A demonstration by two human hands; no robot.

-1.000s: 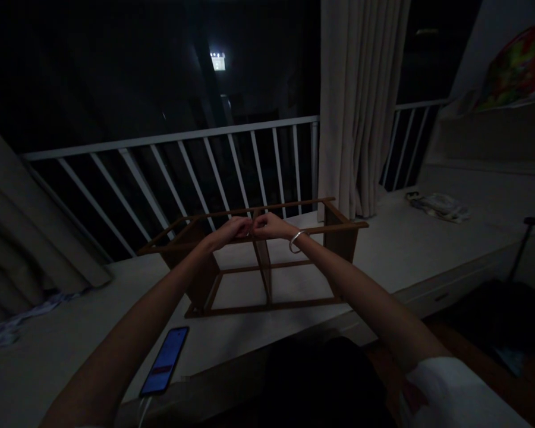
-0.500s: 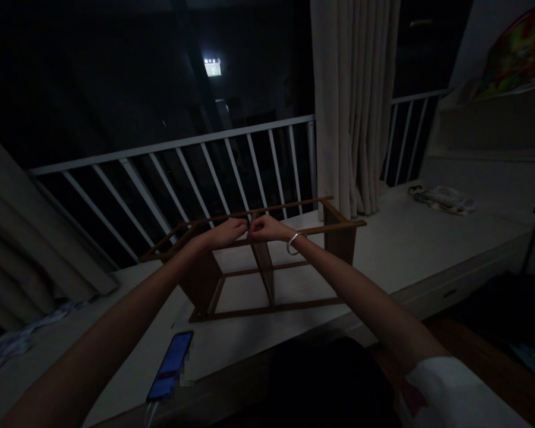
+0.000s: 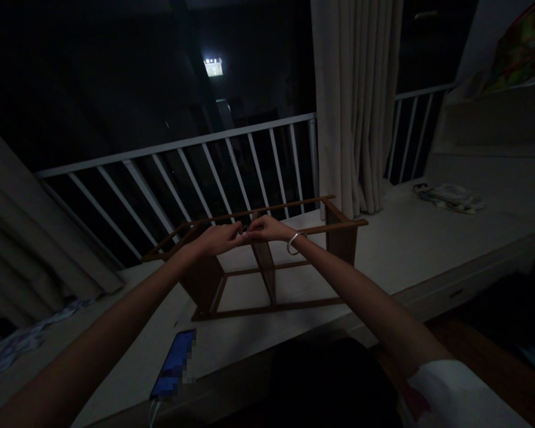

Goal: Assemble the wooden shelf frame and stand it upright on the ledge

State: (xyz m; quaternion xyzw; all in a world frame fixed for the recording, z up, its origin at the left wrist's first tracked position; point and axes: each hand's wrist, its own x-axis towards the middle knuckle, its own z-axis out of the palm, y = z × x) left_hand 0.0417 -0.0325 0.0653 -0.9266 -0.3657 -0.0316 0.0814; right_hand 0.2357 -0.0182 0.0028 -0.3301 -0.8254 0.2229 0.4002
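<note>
A brown wooden rack frame (image 3: 264, 267) lies on its side on the pale ledge, its middle board upright below my hands. My left hand (image 3: 222, 238) is over the frame's near upper rail, its fingers bent toward the other hand. My right hand (image 3: 267, 228), with a silver bangle at the wrist, pinches at the top of the middle board. The fingertips of both hands nearly meet there. A small dark bit shows between them, too small and dim to name.
A lit phone (image 3: 173, 362) with a white cable lies on the ledge (image 3: 383, 255) at the near left. White railings (image 3: 178, 147) stand behind the frame before a dark window. A long curtain (image 3: 356, 107) hangs to the right, near a crumpled cloth (image 3: 450, 196).
My left hand's fingers have shifted slightly down and stretched toward my right fingertips. My right hand stays at the middle board. The rack frame stays in place; the view has turned a little.
</note>
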